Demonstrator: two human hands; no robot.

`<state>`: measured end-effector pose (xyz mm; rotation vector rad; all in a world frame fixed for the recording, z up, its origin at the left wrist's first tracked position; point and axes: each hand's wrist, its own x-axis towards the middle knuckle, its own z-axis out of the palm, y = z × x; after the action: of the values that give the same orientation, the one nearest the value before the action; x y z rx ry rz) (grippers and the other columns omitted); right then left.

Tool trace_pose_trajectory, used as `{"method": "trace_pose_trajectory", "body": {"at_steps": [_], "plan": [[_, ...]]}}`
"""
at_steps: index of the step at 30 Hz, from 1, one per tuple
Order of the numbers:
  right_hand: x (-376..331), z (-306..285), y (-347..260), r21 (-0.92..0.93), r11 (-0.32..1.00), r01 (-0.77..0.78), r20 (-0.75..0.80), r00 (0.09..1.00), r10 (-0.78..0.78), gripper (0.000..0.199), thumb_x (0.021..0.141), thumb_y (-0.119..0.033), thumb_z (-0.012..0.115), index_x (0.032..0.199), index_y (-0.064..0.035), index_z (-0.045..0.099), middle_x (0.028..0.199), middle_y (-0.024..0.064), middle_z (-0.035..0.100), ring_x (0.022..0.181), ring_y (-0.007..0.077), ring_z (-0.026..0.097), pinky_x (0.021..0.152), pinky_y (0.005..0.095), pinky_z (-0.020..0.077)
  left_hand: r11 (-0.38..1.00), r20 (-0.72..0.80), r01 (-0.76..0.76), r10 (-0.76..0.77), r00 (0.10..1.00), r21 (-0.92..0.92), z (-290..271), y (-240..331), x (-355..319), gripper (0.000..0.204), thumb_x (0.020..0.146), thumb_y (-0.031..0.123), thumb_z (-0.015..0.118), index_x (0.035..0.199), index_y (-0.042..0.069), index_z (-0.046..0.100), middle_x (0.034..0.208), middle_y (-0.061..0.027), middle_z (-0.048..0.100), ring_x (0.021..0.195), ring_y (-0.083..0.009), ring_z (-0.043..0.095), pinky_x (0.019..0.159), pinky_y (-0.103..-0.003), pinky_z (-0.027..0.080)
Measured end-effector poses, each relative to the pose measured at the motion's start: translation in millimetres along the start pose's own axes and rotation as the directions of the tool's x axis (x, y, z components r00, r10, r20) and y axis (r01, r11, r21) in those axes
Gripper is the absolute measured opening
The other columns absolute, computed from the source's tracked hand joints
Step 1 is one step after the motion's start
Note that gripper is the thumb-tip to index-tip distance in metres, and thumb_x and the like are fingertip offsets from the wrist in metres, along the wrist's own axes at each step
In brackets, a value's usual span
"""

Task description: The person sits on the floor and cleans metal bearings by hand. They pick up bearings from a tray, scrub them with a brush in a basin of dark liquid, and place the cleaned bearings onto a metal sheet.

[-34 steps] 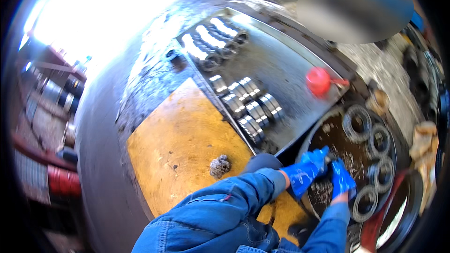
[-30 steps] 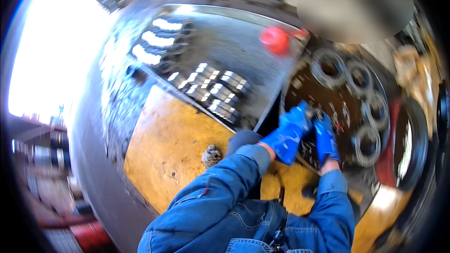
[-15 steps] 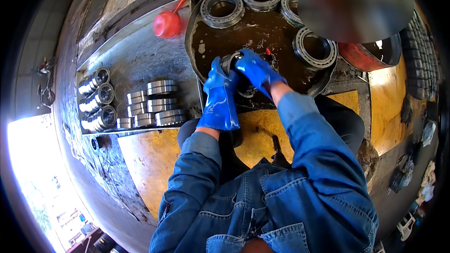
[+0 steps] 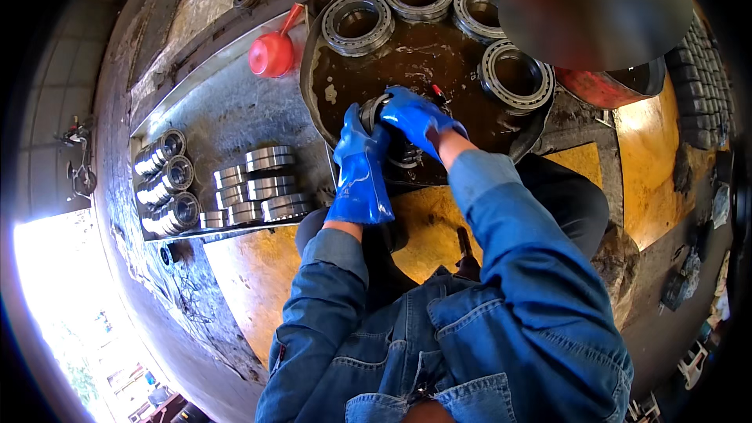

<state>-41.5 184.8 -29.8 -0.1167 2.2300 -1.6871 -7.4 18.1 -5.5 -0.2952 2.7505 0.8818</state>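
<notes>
Both of my hands wear blue rubber gloves and are over the near part of a wide round pan of dark brown liquid. Between them is a small metal bearing ring. My left hand grips its left side, and my right hand closes on it from the upper right; the gloves hide much of it. Just below my right hand another bearing lies partly in the liquid. Large bearings sit around the pan's far and right sides. A small red-tipped item shows beyond my right hand.
To the left, a metal tray carries stacked bearing rings and rows of bearings. A red ladle rests at its far end. A red tub stands right of the pan, partly behind a blurred patch. Yellow boards cover the floor.
The whole view has shifted slightly, so the pan and large bearings appear a little further left. My hands keep hold of the small bearing ring, its angle slightly changed.
</notes>
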Motion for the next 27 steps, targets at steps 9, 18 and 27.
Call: {"method": "trace_pose_trajectory", "body": {"at_steps": [9,18,27], "plan": [[-34.8,16.1,-41.5,-0.281,0.816,-0.505,-0.325,0.851,0.414,0.068,0.089,-0.042,0.072,0.145,-0.008,0.055,0.132,0.0267,0.066,0.124,0.0427,0.064,0.104,0.0461,0.0515,0.998,-0.032,-0.008,0.006,0.999,-0.066,-5.8,-0.2,-6.8,0.079,0.088,0.038,0.069,0.157,0.014,0.04,0.139,-0.0256,0.062,0.124,-0.0428,0.064,0.106,-0.048,0.051],[-27.9,28.9,-1.1,-0.054,0.968,-0.245,-0.339,0.916,0.213,0.059,0.087,-0.036,0.071,0.136,-0.0044,0.06,0.129,0.0268,0.066,0.119,0.0422,0.065,0.101,0.0462,0.0522,0.999,-0.048,-0.042,0.042,0.998,-0.007,-3.5,8.1,-3.9,0.073,0.09,0.031,0.068,0.154,0.008,0.043,0.137,-0.027,0.063,0.123,-0.0424,0.065,0.107,-0.044,0.051],[4.1,-4.2,-36.7,-0.295,0.895,-0.333,-0.104,0.943,0.317,0.063,0.09,-0.038,0.072,0.142,-0.0052,0.058,0.13,0.0243,0.067,0.119,0.0424,0.066,0.104,0.0453,0.0518,1.0,-0.034,0.01,-0.01,0.999,-0.018,-8.3,9.9,-4.1,0.075,0.089,0.031,0.068,0.155,0.009,0.041,0.136,-0.0273,0.064,0.125,-0.0418,0.064,0.107,-0.044,0.05]]}}
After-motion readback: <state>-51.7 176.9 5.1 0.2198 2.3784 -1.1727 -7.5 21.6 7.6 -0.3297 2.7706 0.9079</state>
